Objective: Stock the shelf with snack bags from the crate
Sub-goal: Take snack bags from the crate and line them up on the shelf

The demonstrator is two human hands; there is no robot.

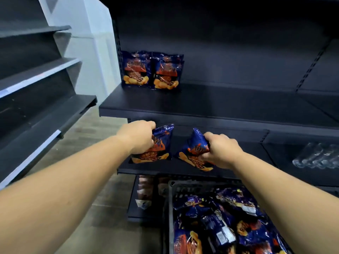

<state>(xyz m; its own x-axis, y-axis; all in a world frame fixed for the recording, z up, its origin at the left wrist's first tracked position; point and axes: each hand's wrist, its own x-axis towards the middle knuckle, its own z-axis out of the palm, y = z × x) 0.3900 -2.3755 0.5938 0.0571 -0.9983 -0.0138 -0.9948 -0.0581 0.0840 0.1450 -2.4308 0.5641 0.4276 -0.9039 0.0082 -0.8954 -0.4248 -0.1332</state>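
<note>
Item 1: my left hand (pixel 139 137), fingers curled round a blue snack bag (pixel 157 145), held just below the front edge of the black shelf (pixel 220 105).
Item 2: my right hand (pixel 221 150), gripping a second blue bag (pixel 194 149), tilted, also below that shelf edge.
Item 3: stocked bags (pixel 152 70), upright in two columns at the shelf's back left corner.
Item 4: dark crate (pixel 171 202), well below the shelf, filled with loose bags (pixel 229 222).
Item 5: clear bottles (pixel 315 155), lying below the shelf to the right.

The shelf (pixel 229 103) lies bare right of the two standing bags (pixel 152 70) at its left end. Its front edge is unobstructed.
</note>
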